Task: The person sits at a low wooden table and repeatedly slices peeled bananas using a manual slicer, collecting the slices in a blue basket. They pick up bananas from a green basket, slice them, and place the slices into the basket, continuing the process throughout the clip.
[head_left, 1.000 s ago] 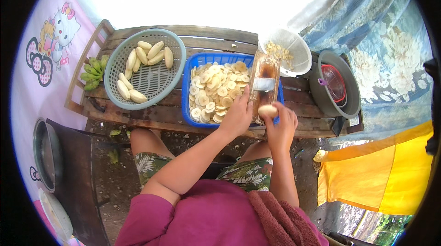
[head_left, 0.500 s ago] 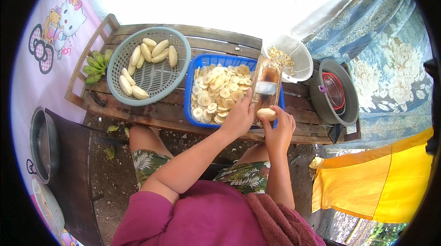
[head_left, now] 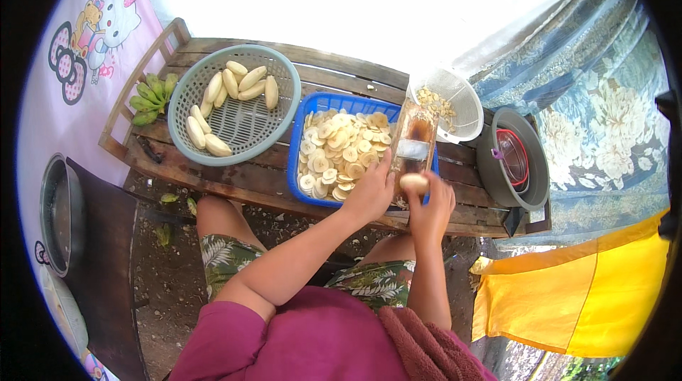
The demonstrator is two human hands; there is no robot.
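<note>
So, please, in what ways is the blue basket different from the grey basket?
The blue basket is rectangular with corners, while the grey basket has a rounded rim. The blue basket holds heaped banana slices; the grey basket holds whole peeled bananas, leaving much of its base bare. The board hides the blue basket's right part; the grey basket's rim shows fully. Both sit on the bench.

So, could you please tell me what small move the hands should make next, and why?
Probably slide the banana up the slicer, over the metal plate: the right hand holds it just short of that plate, the left hand grips the slicer's left edge, and the blue basket of slices sits underneath.
</note>
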